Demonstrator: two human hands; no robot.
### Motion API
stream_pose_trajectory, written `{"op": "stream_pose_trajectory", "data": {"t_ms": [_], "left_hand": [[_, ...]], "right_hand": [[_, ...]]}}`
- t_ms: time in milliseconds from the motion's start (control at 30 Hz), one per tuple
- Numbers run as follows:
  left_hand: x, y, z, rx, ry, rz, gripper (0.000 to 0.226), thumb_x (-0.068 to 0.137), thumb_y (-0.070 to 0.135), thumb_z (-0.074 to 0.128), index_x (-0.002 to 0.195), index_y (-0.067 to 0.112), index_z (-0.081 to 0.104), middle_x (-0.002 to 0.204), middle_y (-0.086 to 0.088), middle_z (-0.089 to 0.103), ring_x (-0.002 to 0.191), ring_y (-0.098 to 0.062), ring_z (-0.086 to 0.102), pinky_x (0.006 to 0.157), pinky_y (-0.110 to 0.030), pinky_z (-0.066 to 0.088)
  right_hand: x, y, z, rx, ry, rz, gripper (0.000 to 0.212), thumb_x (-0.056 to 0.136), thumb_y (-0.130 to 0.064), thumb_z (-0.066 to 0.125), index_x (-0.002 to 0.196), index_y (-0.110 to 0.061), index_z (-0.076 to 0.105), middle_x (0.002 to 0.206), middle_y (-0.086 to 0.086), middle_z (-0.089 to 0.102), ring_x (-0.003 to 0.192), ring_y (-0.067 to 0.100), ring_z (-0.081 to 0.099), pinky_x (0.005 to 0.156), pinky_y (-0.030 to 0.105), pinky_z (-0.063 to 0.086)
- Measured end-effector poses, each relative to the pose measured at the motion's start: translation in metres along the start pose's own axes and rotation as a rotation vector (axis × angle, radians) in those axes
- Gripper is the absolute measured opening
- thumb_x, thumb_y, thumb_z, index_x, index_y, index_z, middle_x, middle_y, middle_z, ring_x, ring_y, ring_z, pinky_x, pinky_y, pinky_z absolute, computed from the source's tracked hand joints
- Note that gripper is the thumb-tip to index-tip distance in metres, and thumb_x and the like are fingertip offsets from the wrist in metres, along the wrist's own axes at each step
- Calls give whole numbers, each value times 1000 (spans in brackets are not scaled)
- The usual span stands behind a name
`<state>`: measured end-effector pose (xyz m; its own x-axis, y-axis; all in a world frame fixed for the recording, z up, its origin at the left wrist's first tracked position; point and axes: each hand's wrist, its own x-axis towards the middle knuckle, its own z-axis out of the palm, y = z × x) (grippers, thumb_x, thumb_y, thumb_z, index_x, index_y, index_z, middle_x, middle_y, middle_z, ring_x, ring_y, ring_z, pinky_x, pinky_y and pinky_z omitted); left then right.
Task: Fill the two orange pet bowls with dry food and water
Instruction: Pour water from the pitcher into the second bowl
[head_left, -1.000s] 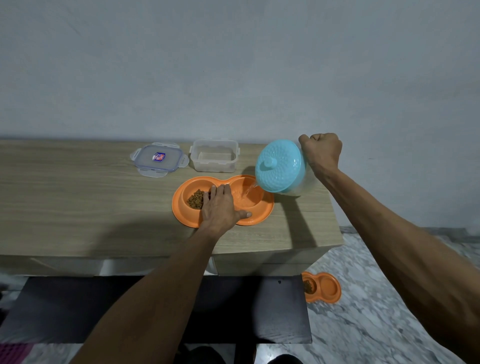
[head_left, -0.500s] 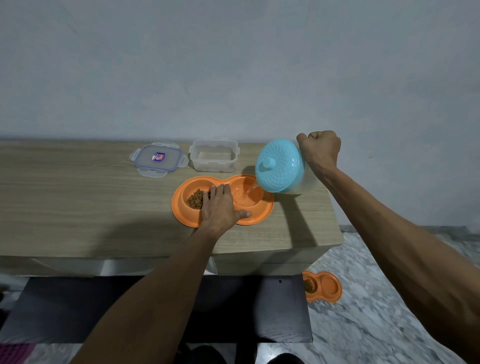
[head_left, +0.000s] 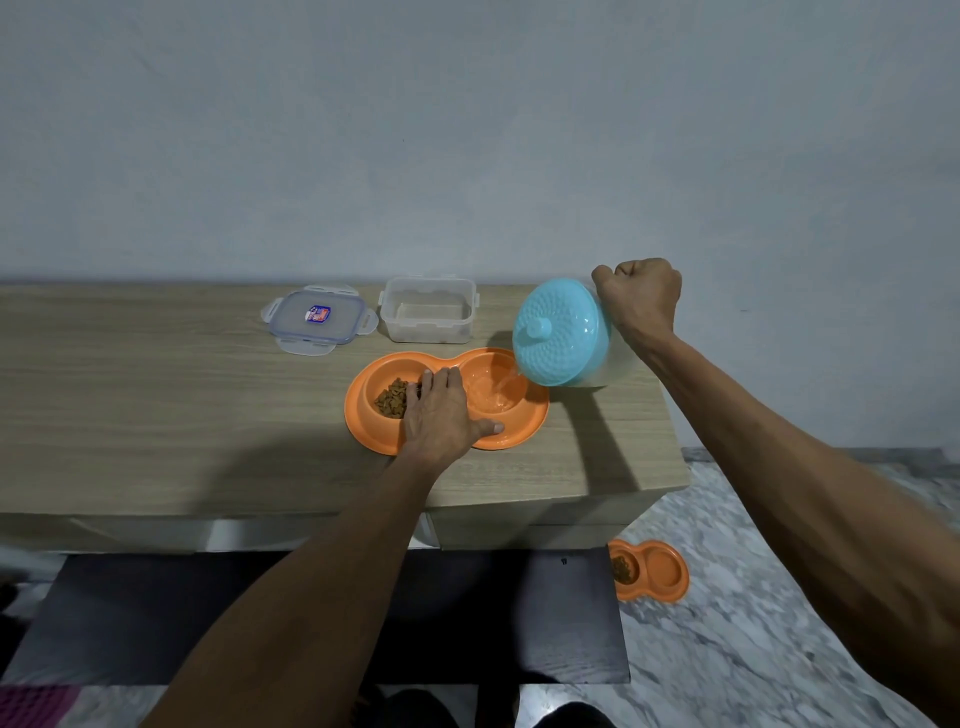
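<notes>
A pale wooden table fills the middle of the view, a grey wall behind it. Near its right end sits an orange double pet bowl — dry food lies in the left well, water is pooling in the right. At about two o'clock from the bowl, the right hand has its grip clenched on a tilted jug with a turquoise lid, and a thin stream falls from its lip into the right well. The left hand lies flat and unclenched across the bridge between the wells, pinning the bowl. At twelve o'clock stand an empty clear container and, left of it, its lid. To pour well, the tilt should probably stay shallow and the stream centred — levelling off before the water nears the rim. A second orange bowl waits on the floor at five o'clock.
</notes>
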<state>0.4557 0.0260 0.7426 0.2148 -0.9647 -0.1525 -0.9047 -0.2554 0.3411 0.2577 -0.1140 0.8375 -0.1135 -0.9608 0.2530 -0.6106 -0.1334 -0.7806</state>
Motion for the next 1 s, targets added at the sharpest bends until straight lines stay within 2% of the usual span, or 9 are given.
{"op": "stream_pose_trajectory", "data": {"t_ms": [433, 667, 800, 1000], "left_hand": [[1, 0, 1, 13, 4, -6, 106, 74, 66, 68, 152, 9, 25, 157, -10, 32, 150, -32, 18, 122, -51, 11], [0, 1, 0, 16, -10, -12, 106, 76, 66, 67, 152, 8, 23, 158, -10, 30, 151, -32, 17, 122, -51, 10], [0, 1, 0, 26, -8, -9, 106, 76, 67, 66, 152, 8, 23, 158, -10, 30, 150, -32, 17, 122, -51, 11], [0, 0, -1, 37, -13, 1, 106, 76, 68, 65, 152, 7, 22, 158, -11, 30, 150, -32, 18, 122, -51, 12]], "right_hand": [[7, 3, 2, 47, -25, 23, 37, 70, -19, 55, 44, -13, 29, 45, 2, 22, 51, 19, 21, 55, 28, 29], [12, 13, 2, 206, -40, 231, 40, 70, -16, 58, 45, -18, 26, 42, -6, 20, 46, 14, 19, 52, 27, 28], [16, 20, 3, 316, -38, 347, 41, 66, -15, 58, 45, -20, 23, 45, -5, 21, 48, 15, 19, 52, 28, 25], [27, 28, 12, 508, 2, 529, 41, 61, -13, 58, 40, -21, 25, 43, -9, 28, 51, 13, 26, 55, 32, 25]]}}
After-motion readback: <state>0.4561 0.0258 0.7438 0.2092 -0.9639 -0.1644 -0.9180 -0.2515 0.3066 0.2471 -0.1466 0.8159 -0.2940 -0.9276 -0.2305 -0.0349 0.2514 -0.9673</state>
